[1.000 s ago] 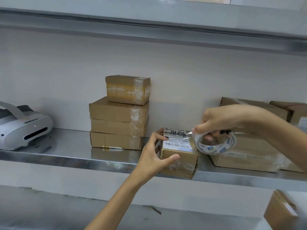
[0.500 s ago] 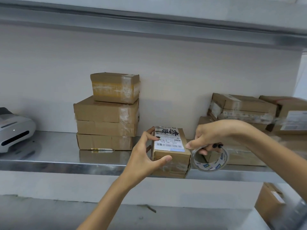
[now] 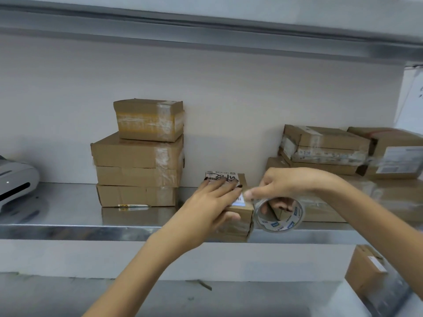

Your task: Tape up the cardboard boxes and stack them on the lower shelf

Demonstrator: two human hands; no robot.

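A small cardboard box (image 3: 239,221) with a white printed label stands at the front edge of the steel shelf (image 3: 68,229). My left hand (image 3: 212,202) lies flat across its top, fingers straight over the label and thumb down the front face. My right hand (image 3: 283,186) grips a roll of clear tape (image 3: 280,216) just right of the box, thumb and finger at the box's top right edge. A taped stack of several boxes (image 3: 142,156) stands against the wall to the left.
More cardboard boxes (image 3: 325,145) are piled at the right back of the shelf. A white and grey headset (image 3: 13,181) sits at the far left. Another box (image 3: 366,273) lies lower down at the right. An upper shelf (image 3: 206,21) overhangs.
My left hand has moved from gripping the box's left side to lying flat over its top label. My right hand with the tape roll has dropped lower beside the box's right edge.
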